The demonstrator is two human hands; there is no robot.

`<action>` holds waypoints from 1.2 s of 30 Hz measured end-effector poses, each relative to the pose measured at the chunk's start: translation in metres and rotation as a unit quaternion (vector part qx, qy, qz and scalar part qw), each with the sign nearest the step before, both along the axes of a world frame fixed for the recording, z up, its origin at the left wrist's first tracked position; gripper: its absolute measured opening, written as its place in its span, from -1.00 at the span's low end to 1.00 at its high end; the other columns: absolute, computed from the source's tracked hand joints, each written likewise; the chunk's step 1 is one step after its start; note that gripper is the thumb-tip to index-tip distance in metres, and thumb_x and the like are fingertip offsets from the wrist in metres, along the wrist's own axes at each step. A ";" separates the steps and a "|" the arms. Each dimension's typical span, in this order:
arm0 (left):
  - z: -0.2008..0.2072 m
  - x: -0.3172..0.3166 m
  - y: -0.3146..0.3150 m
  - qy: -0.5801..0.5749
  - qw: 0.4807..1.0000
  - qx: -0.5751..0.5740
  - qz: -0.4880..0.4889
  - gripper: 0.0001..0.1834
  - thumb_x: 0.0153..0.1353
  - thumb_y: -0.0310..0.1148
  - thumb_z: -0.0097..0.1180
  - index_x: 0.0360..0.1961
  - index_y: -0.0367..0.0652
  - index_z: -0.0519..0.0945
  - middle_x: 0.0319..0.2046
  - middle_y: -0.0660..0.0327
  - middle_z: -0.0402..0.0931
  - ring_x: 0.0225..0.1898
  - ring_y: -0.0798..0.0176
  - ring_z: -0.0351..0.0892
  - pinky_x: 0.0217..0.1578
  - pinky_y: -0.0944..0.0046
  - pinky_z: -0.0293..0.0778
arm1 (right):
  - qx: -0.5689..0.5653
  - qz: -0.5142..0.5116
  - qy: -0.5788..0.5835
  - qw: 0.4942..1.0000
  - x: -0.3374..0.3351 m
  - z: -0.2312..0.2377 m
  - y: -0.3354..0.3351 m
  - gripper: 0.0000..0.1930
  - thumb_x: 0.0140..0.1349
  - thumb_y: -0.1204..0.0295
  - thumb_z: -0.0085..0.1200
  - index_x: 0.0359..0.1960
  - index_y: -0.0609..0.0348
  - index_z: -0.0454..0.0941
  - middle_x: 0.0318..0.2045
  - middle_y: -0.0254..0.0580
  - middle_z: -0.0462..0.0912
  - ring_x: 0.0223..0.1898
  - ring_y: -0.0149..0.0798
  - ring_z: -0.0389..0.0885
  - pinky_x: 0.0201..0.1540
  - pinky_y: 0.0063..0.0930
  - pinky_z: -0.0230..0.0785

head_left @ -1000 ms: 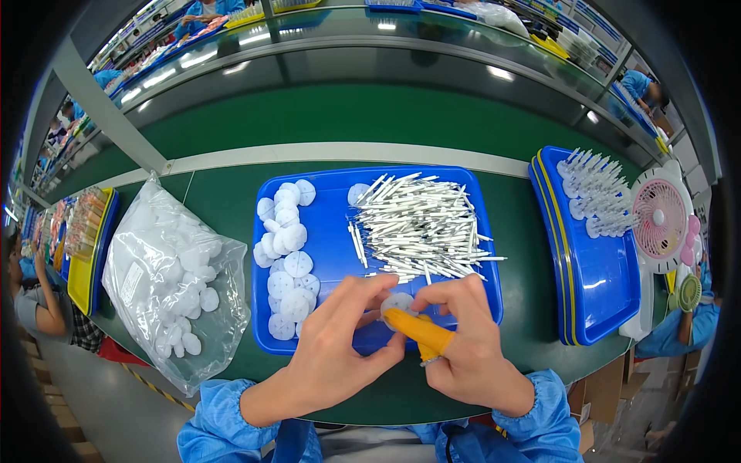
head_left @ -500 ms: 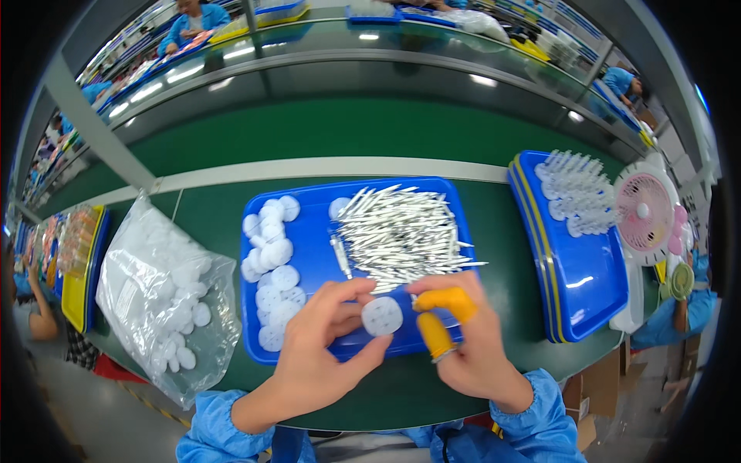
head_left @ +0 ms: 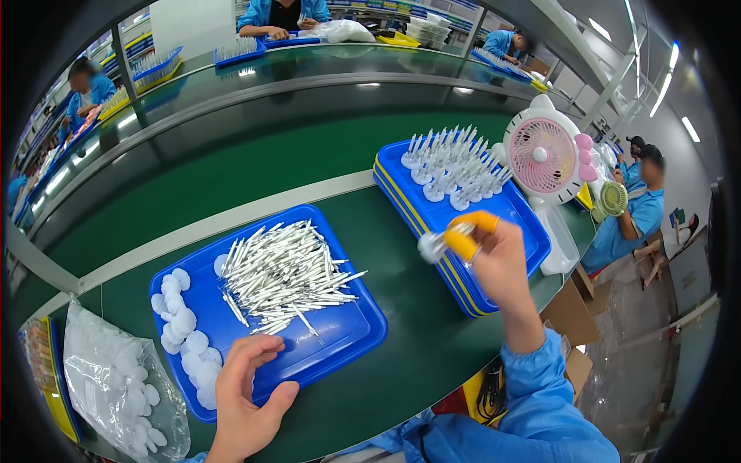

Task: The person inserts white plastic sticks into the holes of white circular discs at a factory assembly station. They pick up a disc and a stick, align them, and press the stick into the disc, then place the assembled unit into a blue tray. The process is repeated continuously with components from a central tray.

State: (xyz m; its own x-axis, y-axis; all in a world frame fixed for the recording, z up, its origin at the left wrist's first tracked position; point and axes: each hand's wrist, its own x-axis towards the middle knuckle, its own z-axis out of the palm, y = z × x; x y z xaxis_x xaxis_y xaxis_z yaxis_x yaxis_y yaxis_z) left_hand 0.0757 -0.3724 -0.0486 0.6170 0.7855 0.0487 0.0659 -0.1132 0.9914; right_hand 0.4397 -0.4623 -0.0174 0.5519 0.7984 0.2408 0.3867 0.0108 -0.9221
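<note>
Shifted right since prev frame, R hand (head_left: 498,258) w/ yellow finger cots (head_left: 463,246) approx 3 o'clock, pinching blurred white disc-and-rod piece (head_left: 431,248) nr stacked blue-and-yellow plastic trays (head_left: 509,204), L hand (head_left: 251,401) approx 7 o'clock, spread wide, nr thin white rods (head_left: 285,270) in blue rectangular tray (head_left: 340,330)

A bright blue work smock (head_left: 482,436) is worn here, its right sleeve (head_left: 540,409) wrinkled, gathered at the cuff (head_left: 532,359); on the right hand (head_left: 498,262), two digits are capped by yellow-orange finger cots (head_left: 463,245); below, a sliver of blue left sleeve (head_left: 197,458) is glimpsed.
</note>
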 end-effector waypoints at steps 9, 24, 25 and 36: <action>-0.004 0.001 0.006 0.060 0.991 0.119 0.000 -0.57 0.15 -0.47 0.44 0.06 -0.30 0.66 0.02 0.04 0.63 0.06 0.10 0.63 0.10 0.17 0.52 | -0.116 -0.139 -0.329 0.927 0.068 -0.010 0.036 -0.85 0.10 0.66 0.11 -0.33 0.55 0.65 -0.45 0.33 0.69 -0.44 0.18 0.73 -0.36 -0.09 0.50; 0.004 -0.029 0.032 0.321 0.897 0.263 0.154 -0.70 0.18 -0.44 0.44 -0.11 -0.34 0.68 -0.18 0.03 0.57 -0.13 -0.03 0.56 -0.07 0.05 0.51 | -0.062 0.276 -0.399 0.872 -0.106 -0.023 0.023 -0.84 0.11 0.55 0.32 -0.25 0.24 0.77 -0.30 -0.20 0.56 -0.12 -0.10 0.53 -0.08 -0.23 0.36; 0.007 -0.029 0.032 0.317 0.903 0.254 0.140 -0.70 0.17 -0.43 0.45 -0.12 -0.34 0.69 -0.18 0.03 0.57 -0.12 -0.04 0.56 -0.05 0.05 0.51 | -0.071 0.296 -0.409 0.860 -0.114 -0.026 0.026 -0.85 0.13 0.54 0.27 -0.25 0.26 0.76 -0.26 -0.20 0.52 -0.06 -0.13 0.50 -0.02 -0.26 0.34; 0.020 -0.034 0.028 0.345 0.900 0.263 0.033 -0.81 0.27 -0.40 0.39 -0.16 -0.27 0.73 -0.28 0.05 0.61 -0.21 -0.09 0.60 -0.07 0.01 0.48 | -0.019 0.369 -0.414 0.832 -0.138 -0.034 0.060 -0.77 0.10 0.58 0.29 -0.18 0.35 0.77 -0.15 -0.11 0.60 -0.01 -0.07 0.53 0.03 -0.21 0.38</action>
State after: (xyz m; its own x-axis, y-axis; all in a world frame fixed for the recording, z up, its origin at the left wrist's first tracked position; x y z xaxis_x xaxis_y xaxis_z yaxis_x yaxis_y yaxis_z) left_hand 0.0415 -0.3443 -0.0290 0.5961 0.8014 0.0481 0.6688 -0.5289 0.5224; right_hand 0.3014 -0.4019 -0.0515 -0.4338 0.8621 0.2620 0.7904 0.5036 -0.3487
